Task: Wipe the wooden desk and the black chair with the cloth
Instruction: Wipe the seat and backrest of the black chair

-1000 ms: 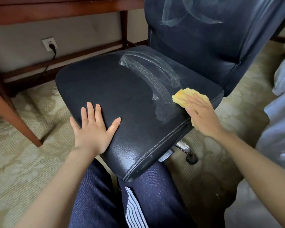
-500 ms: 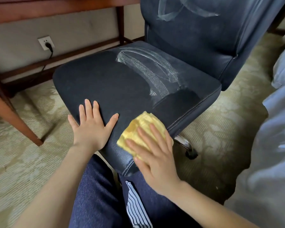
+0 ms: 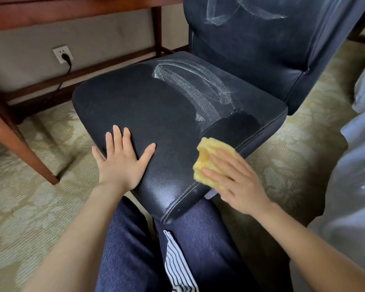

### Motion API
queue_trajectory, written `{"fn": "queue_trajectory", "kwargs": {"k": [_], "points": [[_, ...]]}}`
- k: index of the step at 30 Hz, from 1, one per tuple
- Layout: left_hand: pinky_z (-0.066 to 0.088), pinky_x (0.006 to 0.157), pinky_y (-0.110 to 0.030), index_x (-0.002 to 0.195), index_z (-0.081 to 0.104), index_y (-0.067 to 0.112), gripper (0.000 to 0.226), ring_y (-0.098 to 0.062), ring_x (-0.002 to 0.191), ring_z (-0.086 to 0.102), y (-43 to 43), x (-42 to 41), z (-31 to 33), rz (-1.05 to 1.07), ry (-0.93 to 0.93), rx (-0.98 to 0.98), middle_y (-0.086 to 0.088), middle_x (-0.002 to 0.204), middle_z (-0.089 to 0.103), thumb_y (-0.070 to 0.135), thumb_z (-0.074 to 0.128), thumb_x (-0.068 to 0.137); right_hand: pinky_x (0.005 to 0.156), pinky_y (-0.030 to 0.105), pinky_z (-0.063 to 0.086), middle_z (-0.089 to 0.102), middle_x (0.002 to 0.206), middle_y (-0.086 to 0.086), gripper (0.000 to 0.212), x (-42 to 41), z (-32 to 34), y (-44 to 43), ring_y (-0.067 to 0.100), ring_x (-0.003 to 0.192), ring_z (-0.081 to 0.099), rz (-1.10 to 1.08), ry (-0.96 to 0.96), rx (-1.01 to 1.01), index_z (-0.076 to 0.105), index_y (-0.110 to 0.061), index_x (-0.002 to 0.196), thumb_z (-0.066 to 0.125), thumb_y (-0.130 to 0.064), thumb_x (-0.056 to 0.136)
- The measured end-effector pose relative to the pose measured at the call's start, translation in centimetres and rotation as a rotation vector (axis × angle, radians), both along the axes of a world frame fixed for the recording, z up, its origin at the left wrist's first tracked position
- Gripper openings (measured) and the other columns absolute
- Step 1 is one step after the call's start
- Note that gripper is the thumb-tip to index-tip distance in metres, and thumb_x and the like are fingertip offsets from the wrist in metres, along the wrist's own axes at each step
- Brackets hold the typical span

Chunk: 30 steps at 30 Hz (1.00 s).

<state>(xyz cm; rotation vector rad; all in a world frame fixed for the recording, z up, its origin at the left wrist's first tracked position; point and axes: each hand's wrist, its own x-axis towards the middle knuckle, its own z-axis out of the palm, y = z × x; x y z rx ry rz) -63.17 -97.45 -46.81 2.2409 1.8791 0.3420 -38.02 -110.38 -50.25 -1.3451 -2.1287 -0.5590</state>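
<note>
At frame centre, the left hand [image 3: 122, 163] lies flat, fingers spread, on the front of the black chair [image 3: 156, 106] seat. To its right, the right hand [image 3: 236, 184] presses straight fingers onto the yellow cloth [image 3: 207, 157] at the seat's near edge. The wooden desk [image 3: 51, 13] stands at upper left.

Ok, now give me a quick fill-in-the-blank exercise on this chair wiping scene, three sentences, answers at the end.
1. The right hand presses a ____ cloth on the seat.
2. The left hand lies flat on the seat and holds ____.
3. The streaks on the seat and the backrest are ____ in colour.

Missing words: yellow; nothing; white.
</note>
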Motion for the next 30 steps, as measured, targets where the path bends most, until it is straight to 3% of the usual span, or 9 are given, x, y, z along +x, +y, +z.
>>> {"fn": "queue_trajectory", "kwargs": {"k": [5,13,15,17,19,25,30], "points": [[-0.004,0.114,-0.054,0.152,0.003,0.02,0.093,-0.018,0.146,-0.009,-0.2,0.0,-0.2,0.002,-0.036,-0.006,0.0,0.16,-0.008,0.077,0.014,0.079,0.11,0.045,0.033,0.053,0.136,0.003,0.041,1.9,2.6,1.3,0.025,0.131,0.044,-0.179,0.109,-0.141,0.057,-0.017,0.129,0.029,-0.03,0.102],[-0.003,0.114,-0.054,0.152,0.001,0.02,0.098,-0.018,0.146,-0.011,-0.3,0.0,-0.2,0.003,-0.05,-0.014,0.0,0.16,-0.01,0.079,0.009,0.074,0.113,0.04,0.024,0.048,0.139,-0.017,0.042,1.9,6.6,6.6,0.006,0.137,0.032,-0.299,0.404,-0.377,0.054,-0.038,0.129,0.033,-0.015,0.1],[-0.003,0.114,-0.054,0.152,0.001,0.02,0.103,-0.018,0.146,-0.011,-0.4,0.0,-0.2,0.006,-0.051,-0.02,0.001,0.16,-0.01,0.081,0.005,0.069,0.111,0.04,0.026,0.044,0.141,-0.019,0.045,1.6,7.4,8.0,0.01,0.137,0.029,-0.377,0.33,-0.489,0.05,-0.04,0.133,0.032,-0.016,0.099],[-0.002,0.114,-0.054,0.152,0.001,0.021,0.104,-0.017,0.146,-0.011,-0.4,0.0,-0.1,0.01,-0.06,-0.016,0.001,0.16,-0.01,0.081,0.004,0.067,0.104,0.041,0.035,0.039,0.143,-0.015,0.05,0.5,7.9,9.3,0.017,0.134,0.029,-0.438,0.125,-0.544,0.039,-0.039,0.14,0.03,-0.018,0.096],[-0.002,0.115,-0.053,0.152,0.002,0.022,0.104,-0.016,0.146,-0.011,-0.4,0.0,-0.2,0.014,-0.077,-0.011,0.002,0.16,-0.01,0.081,0.005,0.067,0.101,0.04,0.035,0.037,0.144,-0.009,0.046,-1.2,8.2,9.9,0.02,0.132,0.031,-0.482,0.066,-0.573,0.038,-0.039,0.14,0.025,-0.031,0.097],[-0.003,0.115,-0.053,0.152,0.003,0.023,0.102,-0.014,0.146,-0.011,-0.5,-0.2,-0.2,0.017,-0.103,-0.011,0.005,0.16,-0.01,0.081,0.009,0.068,0.109,0.034,0.014,0.041,0.147,-0.008,0.037,-6.3,6.6,6.3,0.019,0.14,0.028,-0.276,0.145,-0.466,0.049,-0.04,0.134,0.042,-0.041,0.097],[-0.006,0.114,-0.051,0.152,0.006,0.02,0.099,-0.016,0.146,-0.007,-0.5,-0.4,0.6,-0.004,-0.075,-0.026,0.001,0.16,-0.005,0.08,0.015,0.074,0.106,0.033,0.029,0.059,0.13,-0.006,0.036,-6.4,6.0,2.1,0.015,0.129,0.046,-0.15,0.26,-0.389,0.064,-0.032,0.121,0.055,-0.039,0.086]]}}
